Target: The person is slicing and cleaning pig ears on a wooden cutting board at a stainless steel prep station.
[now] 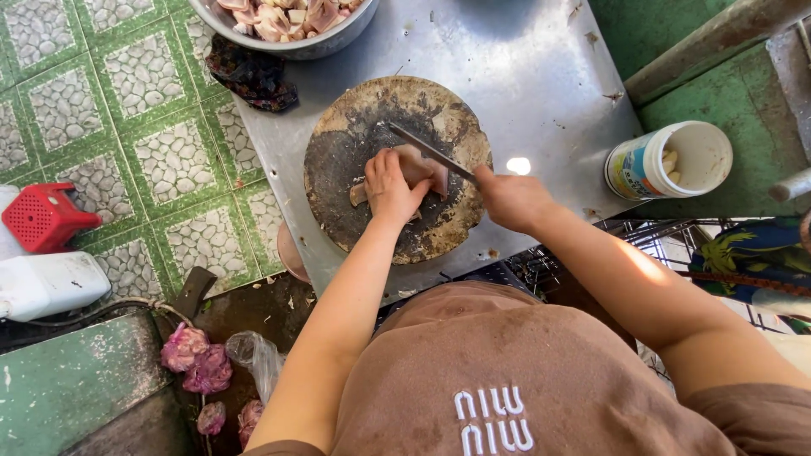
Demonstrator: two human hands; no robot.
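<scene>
A: On the board [397, 169], dead centre, lies the meat [420, 169], pale and pinkish. Left hand [390, 187] is clamped on its near side, fingers curled down over it.

B: And the right hand [511, 198]?

A: Off the board's right edge, fist closed round the handle of the knife [431, 152]. Blade slants up-left across the board, edge resting on the meat just beyond the left fingers.

B: How would you cut well from there?

A: I'd judge 3 things matter. Keep the left fingertips tucked back so the knuckles guide the blade. Press the meat flat so it can't slide on that dark, wet-looking wood. Draw the knife through in 1 long pull instead of chopping.

B: Anything close by?

A: Above the board, at the table's [541, 76] far edge, a metal bowl [338, 38] holds cut pieces. Right of the board stands an open white jar [672, 160]. Left of the board, past the table, is green tiled floor.
</scene>
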